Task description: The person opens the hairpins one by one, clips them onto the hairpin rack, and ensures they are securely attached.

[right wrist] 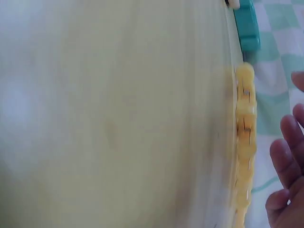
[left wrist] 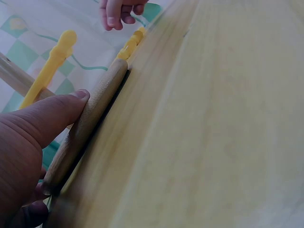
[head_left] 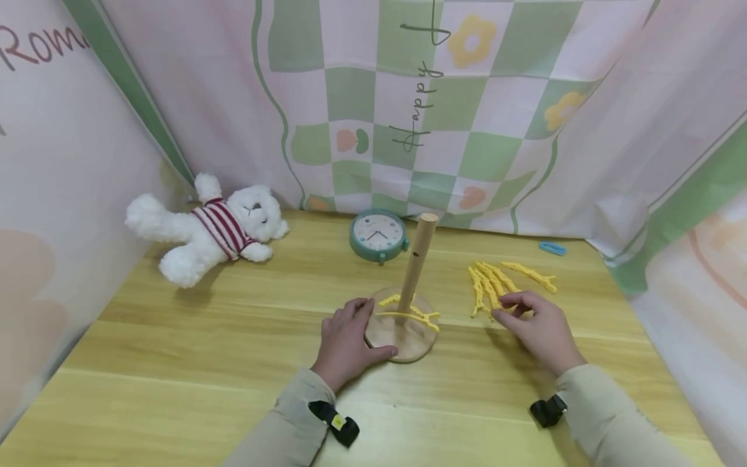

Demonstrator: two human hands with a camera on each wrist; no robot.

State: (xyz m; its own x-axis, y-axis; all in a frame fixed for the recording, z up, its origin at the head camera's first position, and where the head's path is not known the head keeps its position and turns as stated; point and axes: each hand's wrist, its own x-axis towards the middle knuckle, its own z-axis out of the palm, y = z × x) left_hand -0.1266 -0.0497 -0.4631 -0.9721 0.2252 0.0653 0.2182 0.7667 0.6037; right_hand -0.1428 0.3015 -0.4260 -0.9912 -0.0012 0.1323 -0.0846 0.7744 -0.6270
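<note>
A wooden stand has a round base [head_left: 414, 350] and an upright post [head_left: 417, 259] with a small hole. Yellow branch-shaped pieces [head_left: 428, 319] sit low at the post, one of them larger in the left wrist view [left wrist: 53, 61]. My left hand [head_left: 353, 344] grips the base's left rim, its thumb [left wrist: 64, 111] on top and its other fingers around the edge. Over a group of loose yellow branch pieces [head_left: 481, 285] hovers my right hand [head_left: 543, 327], fingers loosely bent. The right wrist view shows these fingers [right wrist: 282, 154] apart from a yellow piece [right wrist: 245, 128], holding nothing.
Behind the post lies a green round clock [head_left: 378, 235]. A white teddy bear [head_left: 218, 227] in a striped shirt lies at the back left. One small blue loop [head_left: 552, 248] is at the back right. Patterned curtains [head_left: 420, 130] border the wooden table [head_left: 204, 370].
</note>
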